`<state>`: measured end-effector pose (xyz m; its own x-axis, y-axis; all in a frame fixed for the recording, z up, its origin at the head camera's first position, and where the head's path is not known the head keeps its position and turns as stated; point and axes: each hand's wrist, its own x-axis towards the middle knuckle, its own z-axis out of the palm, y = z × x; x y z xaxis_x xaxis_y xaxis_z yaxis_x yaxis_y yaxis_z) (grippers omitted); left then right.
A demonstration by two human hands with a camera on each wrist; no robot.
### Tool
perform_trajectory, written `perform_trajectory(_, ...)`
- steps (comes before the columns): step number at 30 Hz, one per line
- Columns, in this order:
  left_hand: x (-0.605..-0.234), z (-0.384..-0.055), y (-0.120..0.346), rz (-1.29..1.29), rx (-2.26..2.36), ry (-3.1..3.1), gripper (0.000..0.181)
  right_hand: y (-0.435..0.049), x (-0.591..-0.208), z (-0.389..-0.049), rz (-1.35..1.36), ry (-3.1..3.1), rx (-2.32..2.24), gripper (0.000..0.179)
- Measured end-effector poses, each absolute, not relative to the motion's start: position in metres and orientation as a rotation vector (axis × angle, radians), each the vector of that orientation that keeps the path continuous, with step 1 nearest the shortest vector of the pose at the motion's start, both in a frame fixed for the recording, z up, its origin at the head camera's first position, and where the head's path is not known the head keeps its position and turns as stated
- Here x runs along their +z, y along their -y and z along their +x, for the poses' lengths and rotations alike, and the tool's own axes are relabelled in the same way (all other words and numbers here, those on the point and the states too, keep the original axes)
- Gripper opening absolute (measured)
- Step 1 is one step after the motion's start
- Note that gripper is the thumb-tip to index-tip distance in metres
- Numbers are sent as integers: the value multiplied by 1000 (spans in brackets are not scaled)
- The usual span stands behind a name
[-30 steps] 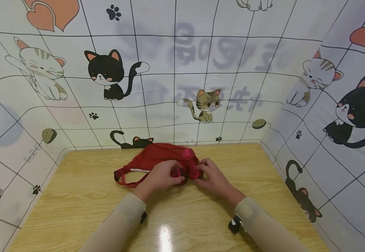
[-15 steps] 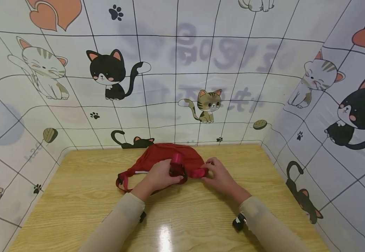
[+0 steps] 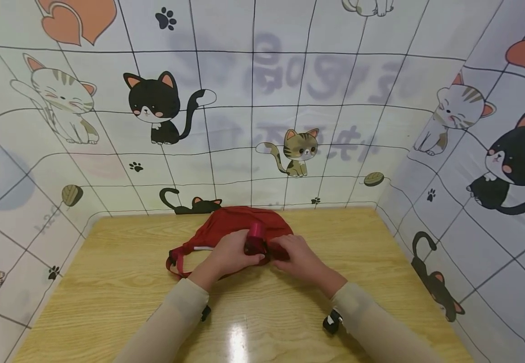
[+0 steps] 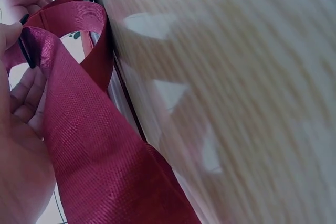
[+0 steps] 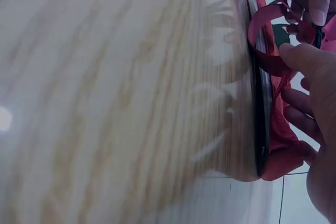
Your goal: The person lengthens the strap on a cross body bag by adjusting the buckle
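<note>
A red waist bag [image 3: 226, 222] lies at the back of the table. My left hand [image 3: 233, 252] grips its red webbing strap [image 4: 100, 145] near a black slider buckle [image 4: 26, 45], which shows beside the thumb in the left wrist view. A folded piece of the strap stands up above that hand in the head view. My right hand [image 3: 301, 259] has come close to the left one and pinches the strap between thumb and fingers. In the right wrist view, a strap loop [image 5: 260, 35] hangs by the right thumb. Its fingertips are partly hidden.
The wooden table [image 3: 122, 307] runs up to a cat-print curtain [image 3: 226, 126] right behind the bag. Another strap end with a black buckle [image 3: 172, 257] lies to the left of the hands. A small black device [image 3: 332, 322] sits at the right wrist.
My right hand drew the strap out to the right, then moved back left toward the left hand. The folded strap in the left hand shifted left and now stands up.
</note>
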<state>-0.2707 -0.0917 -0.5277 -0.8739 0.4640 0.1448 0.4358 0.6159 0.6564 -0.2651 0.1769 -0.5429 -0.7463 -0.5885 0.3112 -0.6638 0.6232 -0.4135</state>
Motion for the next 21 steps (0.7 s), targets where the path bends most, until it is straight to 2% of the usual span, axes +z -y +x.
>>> perform_trajectory(13, -530, -272, 91, 824, 1130, -2769, 39, -178, -548, -277, 1103, 2732, 1091, 33)
perform_trajectory(21, -528, -273, 91, 837, 1122, -2758, 38, -179, -545, -277, 1101, 2807, 1226, 34)
